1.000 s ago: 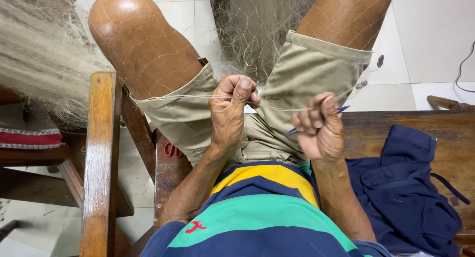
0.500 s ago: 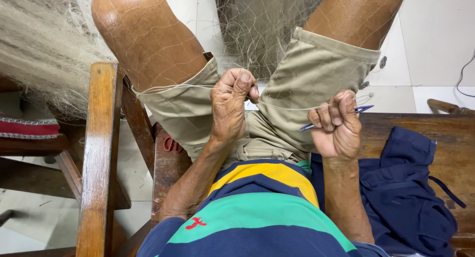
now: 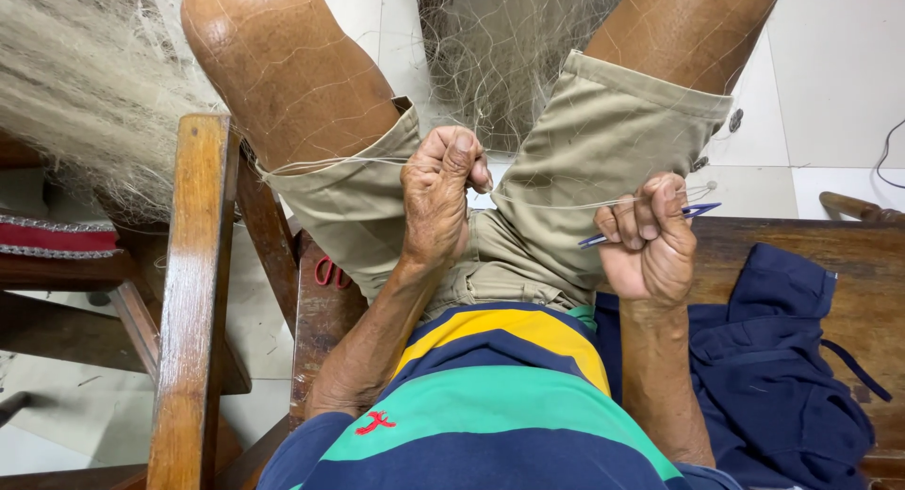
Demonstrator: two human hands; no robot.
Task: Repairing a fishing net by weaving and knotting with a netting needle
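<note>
Free room about our hands.
Net (image 3: 509,47) blocks ahead between our knees; chair arm (image 3: 189,292) bars the left; the bench (image 3: 848,264) beside the navy cloth (image 3: 782,358) lies open.

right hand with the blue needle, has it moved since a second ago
Yes. The right hand holding the blue needle has drawn outward to the person's right, from over the shorts toward the wooden bench, pulling the line taut from the left hand.

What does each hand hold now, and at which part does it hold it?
The left hand pinches the fishing net mesh at its fingertips. The right hand grips a blue netting needle by its rear part; the tip sticks out.
</note>
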